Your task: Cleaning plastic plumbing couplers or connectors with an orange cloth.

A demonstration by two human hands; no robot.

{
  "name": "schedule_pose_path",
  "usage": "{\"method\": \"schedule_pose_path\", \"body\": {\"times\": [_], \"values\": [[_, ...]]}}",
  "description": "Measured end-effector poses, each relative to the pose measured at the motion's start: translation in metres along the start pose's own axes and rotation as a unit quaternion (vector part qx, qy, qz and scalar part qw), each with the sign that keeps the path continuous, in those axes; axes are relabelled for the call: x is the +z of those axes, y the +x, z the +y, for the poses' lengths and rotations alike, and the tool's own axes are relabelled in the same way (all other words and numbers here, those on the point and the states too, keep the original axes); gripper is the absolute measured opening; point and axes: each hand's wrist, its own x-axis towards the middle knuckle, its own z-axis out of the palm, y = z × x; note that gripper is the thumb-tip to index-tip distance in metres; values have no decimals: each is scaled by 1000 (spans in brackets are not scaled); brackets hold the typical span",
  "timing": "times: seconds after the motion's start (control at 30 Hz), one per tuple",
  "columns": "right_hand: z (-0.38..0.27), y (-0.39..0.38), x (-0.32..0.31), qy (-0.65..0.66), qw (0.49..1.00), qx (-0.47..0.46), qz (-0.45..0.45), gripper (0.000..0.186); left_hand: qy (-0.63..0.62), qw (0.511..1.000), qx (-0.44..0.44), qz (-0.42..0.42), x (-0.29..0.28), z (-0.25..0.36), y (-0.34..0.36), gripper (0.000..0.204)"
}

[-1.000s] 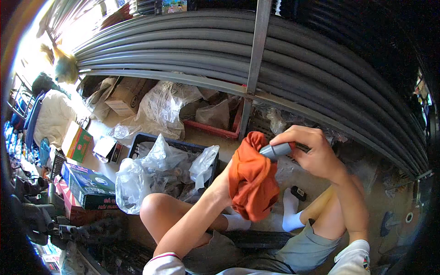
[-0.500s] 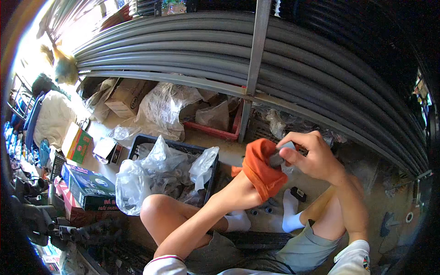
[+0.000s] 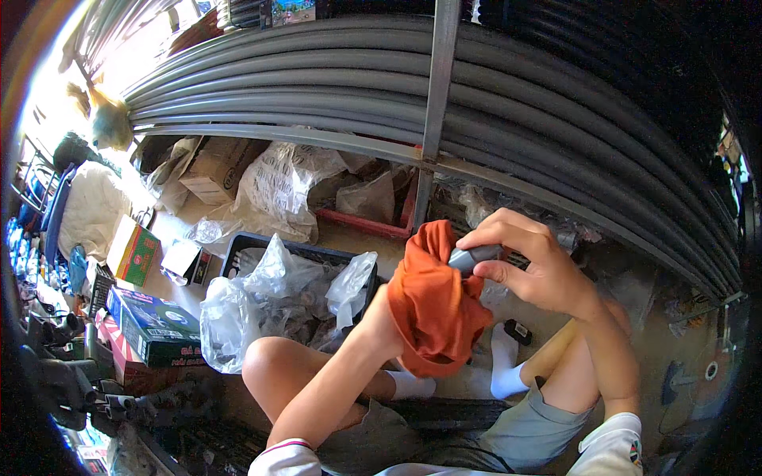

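My right hand (image 3: 541, 266) pinches a short grey plastic pipe fitting (image 3: 475, 258) between thumb and fingers. An orange-brown cloth (image 3: 438, 313) is bunched against the fitting's left end. My left hand (image 3: 386, 324) grips the cloth from the left; the cloth covers its fingers, and only the wrist and the back edge show. Both hands are held up in front of me, above my bent legs. Below the hands, between my feet in white socks, a small black object (image 3: 518, 332) lies by the right foot.
To the left stands a dark crate (image 3: 228, 266) of clear plastic bags and small parts. Cardboard boxes (image 3: 155, 325) are stacked farther left. Ahead, long grey pipes (image 3: 302, 75) lie on a metal rack (image 3: 439, 87), with a red tray (image 3: 365, 224) beneath.
The cloth has shifted slightly left and spread lower over my left hand. My right hand has moved a little left, and more of the grey fitting shows.
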Motion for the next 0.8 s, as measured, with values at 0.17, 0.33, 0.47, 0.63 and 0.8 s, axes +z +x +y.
{"method": "schedule_pose_path", "body": {"times": [0.17, 0.33, 0.47, 0.63, 0.8], "values": [[-4, 1, -5, 13, 999, 36, -20, 31, 207, 973, 103, 2, -24, -16, 1, 46], [1, -5, -4, 0, 995, 95, -24, 32, -300, 947, -80, -86, -7, -10, 3, 54], [5, -7, -6, -70, 991, 112, -32, 45, -88, 993, -62, -50, -2, -1, 0, 57], [4, -6, -1, -108, 988, 104, -22, 47, -127, 988, -67, -60, -2, -5, -2, 57], [2, -6, 2, -81, 988, 127, -22, 45, -88, 994, -59, -12, 8, 4, 0, 59]]}}
